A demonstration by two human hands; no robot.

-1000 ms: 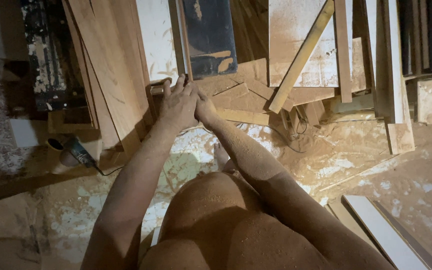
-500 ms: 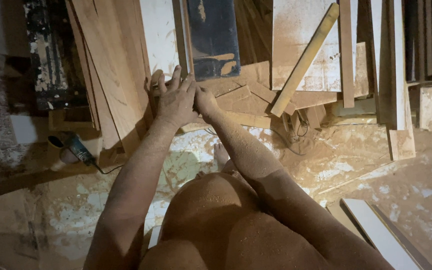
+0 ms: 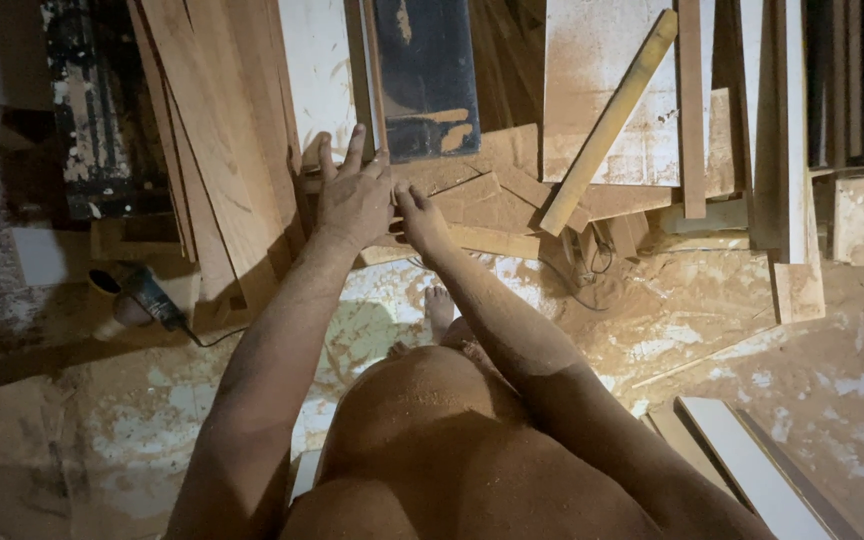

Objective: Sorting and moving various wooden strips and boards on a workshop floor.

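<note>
Wood offcuts [image 3: 472,200] under both hands, left hand [image 3: 352,200] fingers spread, right hand [image 3: 420,220] unclear

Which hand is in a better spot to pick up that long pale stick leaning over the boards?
Probably the right hand. It lies on the wood scraps on the side nearer the long pale stick. The left hand is spread flat farther away, by the leaning planks.

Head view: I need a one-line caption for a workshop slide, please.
Both hands, left hand and right hand, reach together onto stacked wooden boards above a sawdust-covered floor.
</note>
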